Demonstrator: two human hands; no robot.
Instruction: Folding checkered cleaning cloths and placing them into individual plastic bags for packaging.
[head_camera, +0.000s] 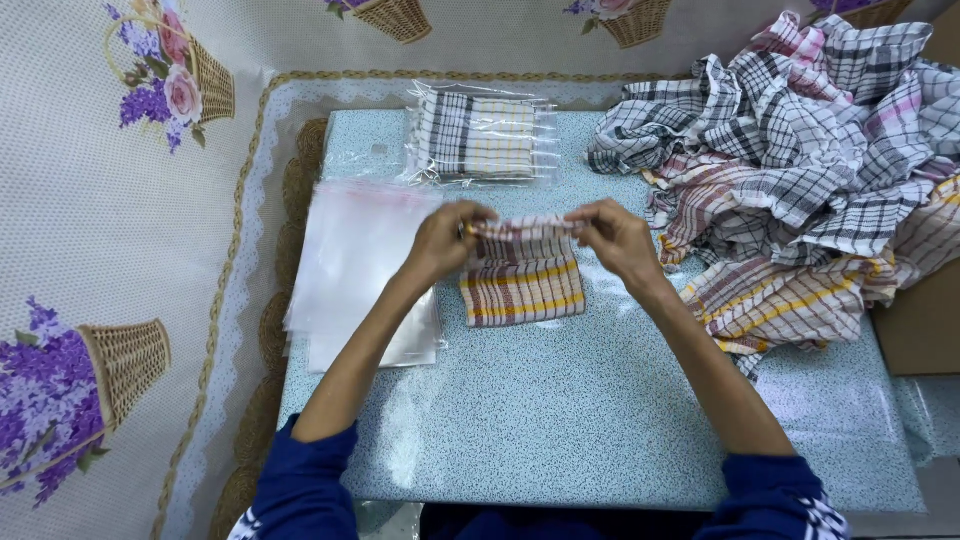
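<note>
Both hands pinching folded checked cloth's top edge.
Left hand (440, 243) & right hand (618, 238) are gripping folded cloth (523, 283); clear bags (355, 260) lying at 9 o'clock, so bagging prob needs one opened.

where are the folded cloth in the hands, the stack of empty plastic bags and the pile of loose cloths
folded cloth (523, 285), head view, on its striped lower half, lying on the table
stack of empty plastic bags (350, 265), head view, middle of the top bag
pile of loose cloths (800, 160), head view, on a grey checked cloth near the pile's middle
</note>
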